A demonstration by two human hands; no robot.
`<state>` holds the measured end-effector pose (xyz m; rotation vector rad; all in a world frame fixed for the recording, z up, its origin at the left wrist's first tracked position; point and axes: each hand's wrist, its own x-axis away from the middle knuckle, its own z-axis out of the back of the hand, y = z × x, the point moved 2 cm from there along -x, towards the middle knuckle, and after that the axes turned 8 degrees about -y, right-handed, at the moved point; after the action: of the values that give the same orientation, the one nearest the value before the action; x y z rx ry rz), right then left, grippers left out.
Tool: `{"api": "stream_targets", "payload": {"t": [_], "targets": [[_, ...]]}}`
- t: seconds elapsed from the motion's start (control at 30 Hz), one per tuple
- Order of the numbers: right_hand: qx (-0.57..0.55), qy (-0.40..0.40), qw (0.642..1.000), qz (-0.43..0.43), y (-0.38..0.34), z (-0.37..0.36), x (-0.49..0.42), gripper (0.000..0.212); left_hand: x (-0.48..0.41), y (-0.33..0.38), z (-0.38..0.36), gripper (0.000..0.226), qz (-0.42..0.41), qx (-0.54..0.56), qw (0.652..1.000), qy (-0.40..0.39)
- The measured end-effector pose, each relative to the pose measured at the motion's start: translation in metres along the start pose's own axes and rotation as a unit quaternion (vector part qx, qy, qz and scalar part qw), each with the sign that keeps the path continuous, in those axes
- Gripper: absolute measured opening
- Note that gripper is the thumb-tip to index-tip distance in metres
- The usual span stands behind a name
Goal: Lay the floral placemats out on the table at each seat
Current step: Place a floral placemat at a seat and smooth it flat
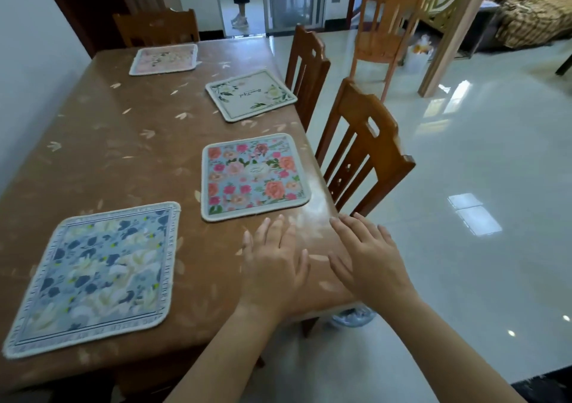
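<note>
Four placemats lie out; your left hand (274, 266) and right hand (370, 257) hover flat, empty, lower centre. Probably only straightening remains.

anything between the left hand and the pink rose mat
Nothing: in the head view only bare brown tablecloth separates the left hand from the pink rose mat.

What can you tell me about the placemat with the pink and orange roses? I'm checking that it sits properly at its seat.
The rose placemat is a rounded-corner square that looks like fabric, with a pale stitched border around a light blue field of pink, orange and red roses with green leaves and a small white emblem at the centre. It lies flat on the brown table, slightly skewed, near the right edge in front of the nearest wooden chair. Nothing rests on it; both hands are short of it.
</note>
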<state>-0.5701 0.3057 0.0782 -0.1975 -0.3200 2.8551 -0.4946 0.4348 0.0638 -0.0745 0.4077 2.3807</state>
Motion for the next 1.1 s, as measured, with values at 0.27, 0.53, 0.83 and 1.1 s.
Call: {"api": "stream_targets", "payload": {"t": [0.27, 0.53, 0.83, 1.1], "targets": [[-0.031, -0.008, 0.999, -0.034, 0.081, 0.016, 0.006, 0.05, -0.036, 0.072, -0.03, 0.039, -0.019, 0.007, 1.0, -0.008], [-0.029, -0.008, 0.999, -0.041, 0.141, 0.029, -0.039, 0.05, -0.103, 0.105, -0.058, 0.038, -0.015, 0.023, 1.0, 0.004], [-0.035, -0.039, 0.998, -0.02, 0.214, 0.049, -0.103, 0.048, -0.193, 0.142, -0.077, 0.04, 0.006, 0.06, 0.998, 0.032], [-0.062, -0.031, 0.998, -0.01, 0.287, 0.054, -0.134, 0.048, -0.243, 0.196, -0.095, 0.04, 0.016, 0.031, 0.999, 0.021]]}}
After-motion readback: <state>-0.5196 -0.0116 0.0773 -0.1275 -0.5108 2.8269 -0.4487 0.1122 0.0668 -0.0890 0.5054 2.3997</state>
